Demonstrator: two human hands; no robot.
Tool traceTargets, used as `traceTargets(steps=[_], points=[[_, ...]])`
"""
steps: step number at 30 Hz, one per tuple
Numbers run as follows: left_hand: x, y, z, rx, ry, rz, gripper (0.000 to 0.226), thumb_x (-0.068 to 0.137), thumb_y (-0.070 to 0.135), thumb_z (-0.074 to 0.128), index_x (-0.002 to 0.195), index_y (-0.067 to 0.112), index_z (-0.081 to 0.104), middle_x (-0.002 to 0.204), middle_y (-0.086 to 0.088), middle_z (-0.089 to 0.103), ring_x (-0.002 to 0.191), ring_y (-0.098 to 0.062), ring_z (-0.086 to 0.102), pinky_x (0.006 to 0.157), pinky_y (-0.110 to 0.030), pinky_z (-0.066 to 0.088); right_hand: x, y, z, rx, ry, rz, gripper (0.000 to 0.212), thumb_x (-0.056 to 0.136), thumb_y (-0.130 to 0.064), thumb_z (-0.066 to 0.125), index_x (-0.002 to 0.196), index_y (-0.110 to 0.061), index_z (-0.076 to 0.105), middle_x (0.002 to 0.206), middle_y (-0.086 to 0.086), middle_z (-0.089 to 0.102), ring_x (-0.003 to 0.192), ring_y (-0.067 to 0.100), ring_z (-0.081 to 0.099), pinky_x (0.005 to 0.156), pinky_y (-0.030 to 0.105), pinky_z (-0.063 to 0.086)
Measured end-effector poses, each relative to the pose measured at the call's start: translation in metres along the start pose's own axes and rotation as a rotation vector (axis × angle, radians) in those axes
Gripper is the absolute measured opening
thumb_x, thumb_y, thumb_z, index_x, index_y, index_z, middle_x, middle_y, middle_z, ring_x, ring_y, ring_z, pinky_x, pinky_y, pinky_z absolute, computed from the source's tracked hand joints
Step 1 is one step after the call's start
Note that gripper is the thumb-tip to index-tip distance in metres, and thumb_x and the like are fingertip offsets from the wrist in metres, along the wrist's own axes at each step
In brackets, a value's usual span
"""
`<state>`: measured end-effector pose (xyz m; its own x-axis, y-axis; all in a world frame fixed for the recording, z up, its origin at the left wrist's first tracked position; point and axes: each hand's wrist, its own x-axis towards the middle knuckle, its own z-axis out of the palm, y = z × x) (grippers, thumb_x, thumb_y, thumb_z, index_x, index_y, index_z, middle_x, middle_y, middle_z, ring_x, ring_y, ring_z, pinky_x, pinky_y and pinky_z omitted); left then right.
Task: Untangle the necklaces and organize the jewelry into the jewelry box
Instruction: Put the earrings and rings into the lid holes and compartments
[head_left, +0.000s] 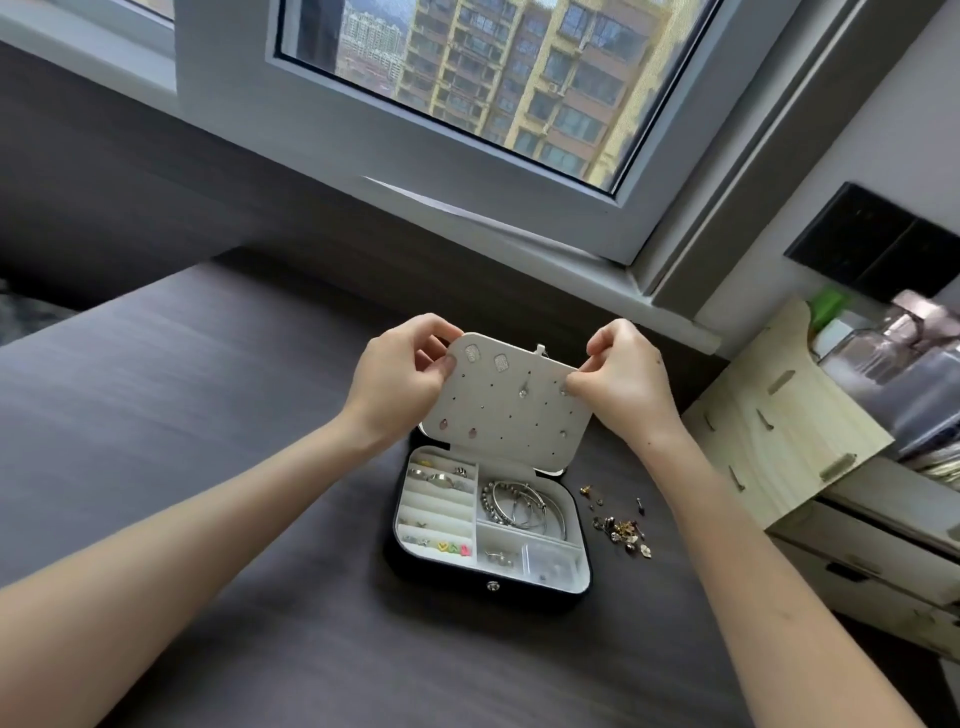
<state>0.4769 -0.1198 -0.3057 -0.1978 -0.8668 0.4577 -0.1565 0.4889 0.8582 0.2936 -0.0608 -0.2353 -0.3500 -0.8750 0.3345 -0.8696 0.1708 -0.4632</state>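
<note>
A black jewelry box (452, 584) lies open on the dark table, its white tray holding rings (439, 477), silver bangles (522, 503) and small coloured studs (452, 546). Above the tray stands the white earring panel (506, 415), dotted with holes and carrying a few earrings. My left hand (397, 382) pinches the panel's upper left corner. My right hand (626, 374) pinches its upper right edge, fingertips at a small stud there. A loose pile of small earrings (621, 530) lies on the table right of the box.
A light wooden organizer (769, 431) stands at the right with a clear container (893, 364) on top and drawers below. A window and sill run behind the table. The dark table (208, 405) stretches left and toward me.
</note>
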Motion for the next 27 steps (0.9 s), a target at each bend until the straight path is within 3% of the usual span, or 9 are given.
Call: traceTargets(steps=[6, 10, 14, 18, 23, 27], points=[[0.001, 0.0, -0.001, -0.019, 0.013, -0.015, 0.017, 0.084, 0.007, 0.064, 0.087, 0.024, 0.065, 0.078, 0.001, 0.067, 0.072, -0.018, 0.063, 0.067, -0.038, 0.054, -0.007, -0.002, 0.014, -0.039, 0.158, -0.028, 0.021, 0.078, 0.004, 0.056, 0.087, -0.012, 0.047, 0.073, -0.002, 0.056, 0.073, 0.018, 0.055, 0.059, 0.025, 0.038], [0.002, 0.0, -0.003, -0.034, -0.025, -0.011, 0.018, 0.084, 0.004, 0.064, 0.086, 0.022, 0.064, 0.08, -0.002, 0.068, 0.075, -0.021, 0.064, 0.068, -0.041, 0.055, -0.022, 0.0, 0.029, -0.095, 0.254, -0.129, 0.022, 0.083, -0.002, 0.061, 0.084, -0.013, 0.041, 0.071, 0.004, 0.058, 0.066, 0.023, 0.051, 0.061, 0.031, 0.037], [0.003, 0.0, -0.004, -0.063, -0.035, -0.029, 0.017, 0.083, 0.0, 0.062, 0.088, 0.016, 0.065, 0.079, -0.004, 0.067, 0.073, -0.024, 0.061, 0.068, -0.038, 0.052, -0.019, 0.015, 0.027, 0.065, 0.263, 0.02, 0.031, 0.077, -0.026, 0.076, 0.077, -0.013, 0.048, 0.063, -0.007, 0.053, 0.059, 0.008, 0.048, 0.054, 0.021, 0.036], [0.004, 0.0, -0.003, -0.108, -0.054, -0.048, 0.018, 0.084, -0.003, 0.061, 0.089, 0.015, 0.065, 0.079, -0.003, 0.065, 0.069, -0.018, 0.057, 0.066, -0.033, 0.049, -0.022, 0.029, 0.035, 0.161, 0.214, 0.131, 0.038, 0.079, -0.048, 0.068, 0.065, -0.014, 0.061, 0.056, -0.004, 0.063, 0.06, 0.014, 0.059, 0.061, 0.029, 0.045], [0.002, -0.002, -0.001, -0.121, -0.031, -0.048, 0.018, 0.085, -0.001, 0.061, 0.09, 0.016, 0.065, 0.081, -0.004, 0.066, 0.07, -0.016, 0.057, 0.066, -0.032, 0.049, -0.038, 0.024, 0.054, 0.106, 0.35, -0.07, 0.019, 0.084, -0.03, 0.069, 0.075, -0.013, 0.068, 0.074, -0.003, 0.064, 0.066, 0.011, 0.054, 0.06, 0.026, 0.034], [0.001, -0.003, -0.001, -0.104, -0.02, -0.039, 0.016, 0.086, 0.001, 0.061, 0.092, 0.015, 0.065, 0.083, -0.003, 0.067, 0.072, -0.013, 0.059, 0.065, -0.028, 0.051, -0.035, 0.022, 0.058, 0.102, 0.332, -0.029, 0.011, 0.086, -0.02, 0.065, 0.079, -0.012, 0.066, 0.08, -0.005, 0.06, 0.072, 0.009, 0.052, 0.065, 0.027, 0.04]])
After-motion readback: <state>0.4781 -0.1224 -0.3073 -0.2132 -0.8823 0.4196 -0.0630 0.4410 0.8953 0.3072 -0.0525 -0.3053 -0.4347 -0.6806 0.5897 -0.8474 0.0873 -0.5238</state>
